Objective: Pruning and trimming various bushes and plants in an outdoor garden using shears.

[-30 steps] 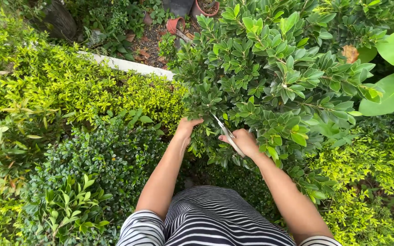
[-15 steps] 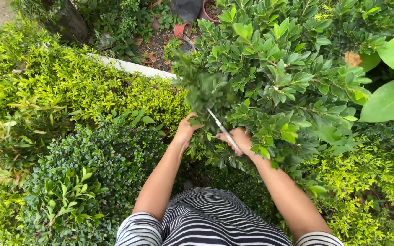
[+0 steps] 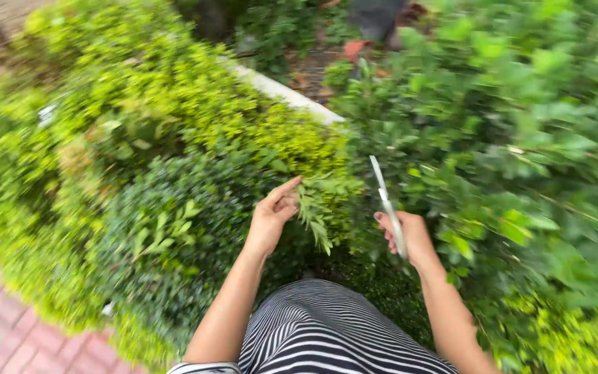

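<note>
My left hand (image 3: 271, 220) pinches a cut leafy sprig (image 3: 315, 211), held clear of the tall shrub (image 3: 493, 145). My right hand (image 3: 410, 239) grips closed scissors (image 3: 387, 204), blades upward. Step: trimming. Next, I judge, discarding the sprig before re-aiming.

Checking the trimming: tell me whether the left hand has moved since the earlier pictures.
Yes. The left hand has come out of the big bush, leftward and toward the person, and now holds a cut sprig in front of the low hedge.
</note>
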